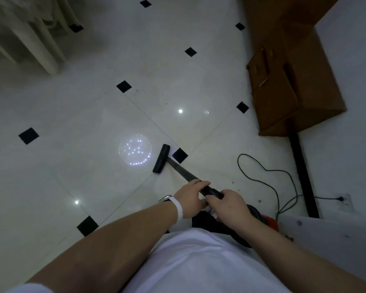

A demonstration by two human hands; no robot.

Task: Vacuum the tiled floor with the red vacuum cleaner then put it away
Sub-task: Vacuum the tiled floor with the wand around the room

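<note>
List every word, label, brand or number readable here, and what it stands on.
No readable text anywhere.
Cardboard box: no print legible.
Watch: face too small to read.
Vacuum wand, floor head: no label shows.
Light dots reflected on tiled floor: not writing.

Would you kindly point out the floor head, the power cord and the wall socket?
floor head [161, 158]: head view, bar's middle.
power cord [238, 162]: head view, floor loop.
wall socket [347, 200]: head view, faceplate.
</note>
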